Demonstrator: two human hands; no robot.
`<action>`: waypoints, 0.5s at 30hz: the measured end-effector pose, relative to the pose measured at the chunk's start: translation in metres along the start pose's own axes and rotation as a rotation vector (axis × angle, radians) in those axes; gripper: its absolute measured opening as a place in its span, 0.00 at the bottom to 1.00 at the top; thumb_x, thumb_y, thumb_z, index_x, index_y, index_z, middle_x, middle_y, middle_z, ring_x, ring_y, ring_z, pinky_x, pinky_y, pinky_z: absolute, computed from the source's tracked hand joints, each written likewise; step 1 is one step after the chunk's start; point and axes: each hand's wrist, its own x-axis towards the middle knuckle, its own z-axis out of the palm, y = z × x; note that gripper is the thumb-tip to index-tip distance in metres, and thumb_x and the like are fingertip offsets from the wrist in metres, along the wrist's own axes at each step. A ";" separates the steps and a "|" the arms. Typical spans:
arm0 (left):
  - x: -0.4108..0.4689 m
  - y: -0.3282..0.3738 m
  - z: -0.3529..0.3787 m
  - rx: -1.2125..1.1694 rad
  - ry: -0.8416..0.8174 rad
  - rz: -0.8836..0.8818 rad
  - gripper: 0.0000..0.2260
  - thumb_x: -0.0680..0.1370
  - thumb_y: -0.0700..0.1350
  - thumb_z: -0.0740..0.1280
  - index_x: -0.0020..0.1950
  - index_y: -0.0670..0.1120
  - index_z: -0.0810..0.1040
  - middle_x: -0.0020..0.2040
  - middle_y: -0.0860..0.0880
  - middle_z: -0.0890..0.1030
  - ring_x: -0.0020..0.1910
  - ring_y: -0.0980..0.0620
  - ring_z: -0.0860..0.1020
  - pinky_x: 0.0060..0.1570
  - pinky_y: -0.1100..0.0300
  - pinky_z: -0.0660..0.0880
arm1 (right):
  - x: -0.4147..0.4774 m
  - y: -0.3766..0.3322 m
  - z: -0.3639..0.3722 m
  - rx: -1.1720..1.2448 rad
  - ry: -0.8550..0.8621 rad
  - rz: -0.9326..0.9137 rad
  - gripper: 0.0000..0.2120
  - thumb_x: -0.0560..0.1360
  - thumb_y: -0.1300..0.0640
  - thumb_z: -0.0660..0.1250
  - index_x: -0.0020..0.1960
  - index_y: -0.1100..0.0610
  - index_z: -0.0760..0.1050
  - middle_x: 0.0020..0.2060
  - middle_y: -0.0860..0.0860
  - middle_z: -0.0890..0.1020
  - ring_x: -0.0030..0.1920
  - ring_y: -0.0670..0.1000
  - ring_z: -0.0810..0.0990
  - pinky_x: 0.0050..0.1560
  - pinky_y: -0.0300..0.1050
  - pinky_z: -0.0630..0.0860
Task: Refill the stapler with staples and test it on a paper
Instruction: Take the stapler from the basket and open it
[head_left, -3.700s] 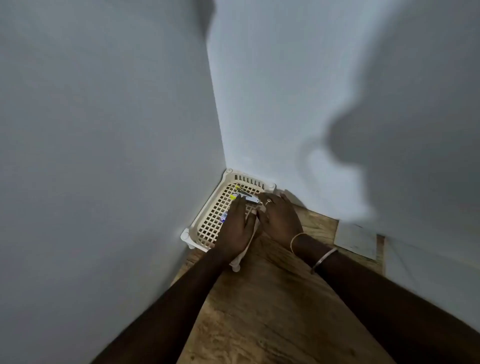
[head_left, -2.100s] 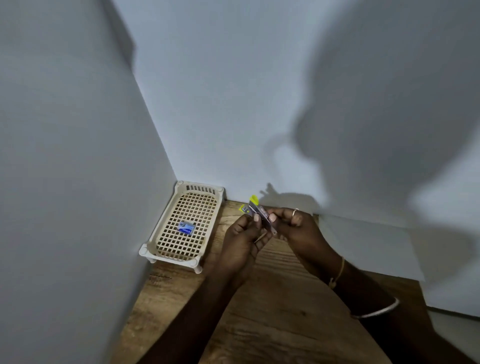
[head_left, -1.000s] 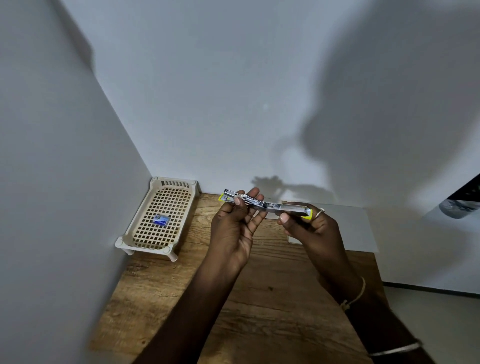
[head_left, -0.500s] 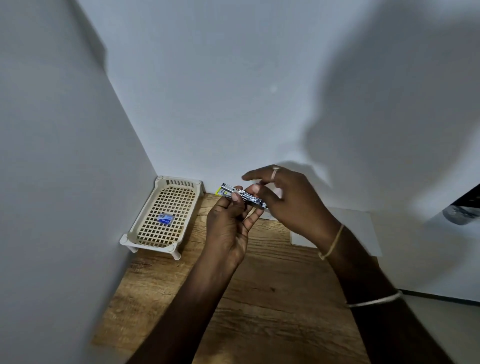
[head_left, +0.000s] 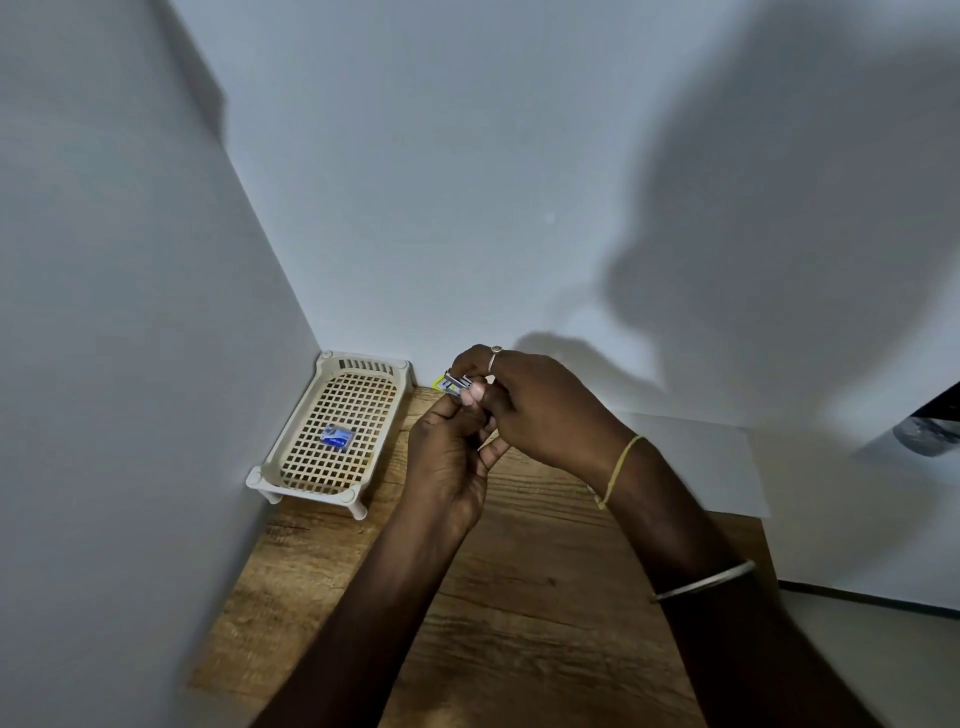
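Above the desk (head_left: 519, 597), the left hand (head_left: 452, 467) and right hand (head_left: 545, 410) are bunched together, both pinching the stapler (head_left: 453, 384). A second ago it was spread open between them; now only its tip shows. The staple box (head_left: 337, 435) waits in the tray (head_left: 291, 467), so refilling likely hasn't begun.

I see little of the stapler (head_left: 453, 383): the left hand (head_left: 449, 460) and right hand (head_left: 543, 410) curl round it (only a yellow-and-metal tip shows). The blue packet (head_left: 337, 435) has print too small to read. A dark object (head_left: 932, 423) is cut off at the right edge, and the right forearm hides part of the paper (head_left: 696, 462).
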 end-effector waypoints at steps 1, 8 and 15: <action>0.000 0.000 -0.001 0.017 -0.004 -0.004 0.11 0.83 0.36 0.63 0.49 0.46 0.84 0.41 0.51 0.87 0.38 0.55 0.85 0.31 0.60 0.81 | 0.001 0.000 0.000 0.000 -0.012 0.000 0.11 0.80 0.56 0.62 0.58 0.43 0.74 0.46 0.42 0.84 0.46 0.47 0.82 0.50 0.50 0.78; -0.001 0.002 -0.007 0.119 -0.051 -0.041 0.21 0.78 0.27 0.57 0.44 0.46 0.85 0.39 0.47 0.86 0.36 0.51 0.85 0.35 0.55 0.83 | 0.007 0.011 -0.014 0.010 -0.154 0.022 0.07 0.78 0.50 0.68 0.45 0.49 0.70 0.39 0.43 0.80 0.41 0.48 0.79 0.46 0.51 0.78; -0.001 0.001 -0.004 0.115 -0.056 -0.083 0.20 0.75 0.26 0.59 0.44 0.46 0.86 0.43 0.45 0.87 0.40 0.49 0.87 0.36 0.53 0.83 | -0.011 0.012 -0.016 0.166 -0.128 0.017 0.12 0.74 0.56 0.73 0.44 0.51 0.69 0.37 0.43 0.81 0.35 0.38 0.77 0.35 0.32 0.71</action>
